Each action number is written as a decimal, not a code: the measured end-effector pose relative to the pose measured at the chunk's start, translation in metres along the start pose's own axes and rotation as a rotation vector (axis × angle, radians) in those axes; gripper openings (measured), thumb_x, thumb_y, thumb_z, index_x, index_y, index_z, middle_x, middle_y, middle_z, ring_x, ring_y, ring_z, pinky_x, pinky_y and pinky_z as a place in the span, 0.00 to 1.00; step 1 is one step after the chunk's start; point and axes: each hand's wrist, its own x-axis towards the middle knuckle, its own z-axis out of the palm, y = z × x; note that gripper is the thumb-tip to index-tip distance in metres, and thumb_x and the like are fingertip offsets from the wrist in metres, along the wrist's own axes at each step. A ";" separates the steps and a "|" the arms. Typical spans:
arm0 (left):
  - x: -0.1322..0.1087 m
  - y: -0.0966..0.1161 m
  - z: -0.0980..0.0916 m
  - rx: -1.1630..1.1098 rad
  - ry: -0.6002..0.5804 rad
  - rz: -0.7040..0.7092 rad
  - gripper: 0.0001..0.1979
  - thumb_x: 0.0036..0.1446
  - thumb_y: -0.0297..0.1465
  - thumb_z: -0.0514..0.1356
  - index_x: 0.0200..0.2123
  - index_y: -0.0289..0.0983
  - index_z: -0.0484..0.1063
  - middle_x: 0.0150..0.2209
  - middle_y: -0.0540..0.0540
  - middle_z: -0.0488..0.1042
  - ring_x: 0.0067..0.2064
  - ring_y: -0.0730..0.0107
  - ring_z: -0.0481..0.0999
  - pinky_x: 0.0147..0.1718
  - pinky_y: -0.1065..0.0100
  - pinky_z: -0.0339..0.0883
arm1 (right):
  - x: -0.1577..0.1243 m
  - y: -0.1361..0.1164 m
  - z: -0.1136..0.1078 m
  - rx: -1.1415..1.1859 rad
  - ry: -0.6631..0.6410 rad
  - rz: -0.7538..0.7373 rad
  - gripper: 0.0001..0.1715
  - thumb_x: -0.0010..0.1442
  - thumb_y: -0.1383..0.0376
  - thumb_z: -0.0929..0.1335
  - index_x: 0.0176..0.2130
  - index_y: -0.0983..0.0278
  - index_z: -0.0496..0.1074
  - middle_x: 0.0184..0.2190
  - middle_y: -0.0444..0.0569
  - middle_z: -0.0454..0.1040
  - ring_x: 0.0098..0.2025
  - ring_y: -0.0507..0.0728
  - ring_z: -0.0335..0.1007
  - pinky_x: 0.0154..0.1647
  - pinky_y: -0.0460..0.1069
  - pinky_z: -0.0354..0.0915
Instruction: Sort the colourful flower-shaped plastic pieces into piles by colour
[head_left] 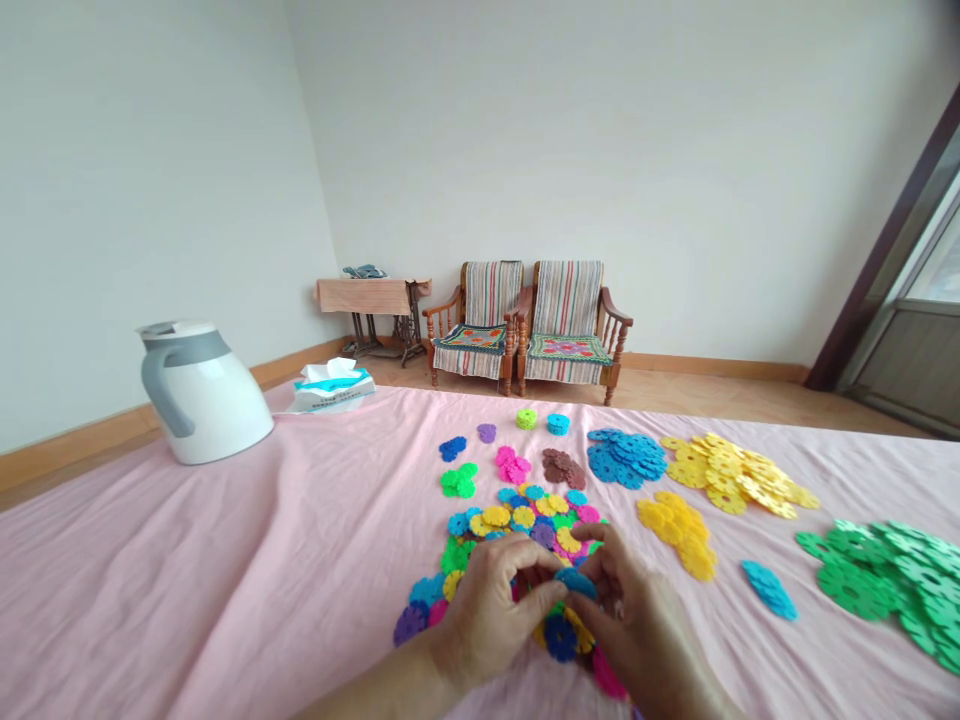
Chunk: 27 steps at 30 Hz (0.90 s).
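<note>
Above a mixed pile of coloured plastic snowflake discs [525, 515], my left hand [499, 605] and my right hand [637, 620] meet. Between their thumbs and fingers is a blue disc [576, 582], pinched from both sides. Whether more than one disc is in the grip, I cannot tell. Part of the pile lies hidden under both hands. A purple disc [411, 624] lies at its left edge, and a dark blue disc [560, 638] shows just below the fingers.
Sorted groups lie around: blue discs [626, 458], yellow discs [731, 475], green discs [892, 580], brown discs [562, 467] and several smaller ones. On the left of the pink cloth [315, 570] stand a white jug [210, 400] and a tissue box [334, 386]. Two chairs [566, 320] stand beyond.
</note>
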 end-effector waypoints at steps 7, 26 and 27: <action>-0.003 0.000 -0.001 0.053 -0.044 0.097 0.03 0.51 0.31 0.64 0.31 0.38 0.76 0.27 0.49 0.74 0.30 0.70 0.71 0.32 0.71 0.62 | -0.012 -0.005 0.007 -0.269 -0.018 -0.133 0.29 0.53 0.70 0.61 0.54 0.60 0.58 0.26 0.41 0.71 0.25 0.52 0.68 0.28 0.45 0.63; 0.040 -0.109 -0.107 0.268 0.551 -0.415 0.13 0.48 0.39 0.59 0.29 0.36 0.77 0.28 0.48 0.79 0.32 0.64 0.77 0.30 0.72 0.66 | 0.027 0.040 -0.050 -0.480 0.229 0.065 0.19 0.56 0.59 0.59 0.47 0.63 0.62 0.28 0.45 0.74 0.25 0.54 0.69 0.29 0.49 0.64; 0.042 -0.113 -0.113 0.294 0.543 -0.438 0.11 0.46 0.38 0.60 0.28 0.36 0.77 0.26 0.48 0.79 0.32 0.63 0.77 0.29 0.72 0.66 | 0.028 0.043 -0.051 -0.486 0.243 0.067 0.19 0.55 0.59 0.59 0.46 0.63 0.63 0.27 0.45 0.73 0.25 0.54 0.69 0.28 0.49 0.64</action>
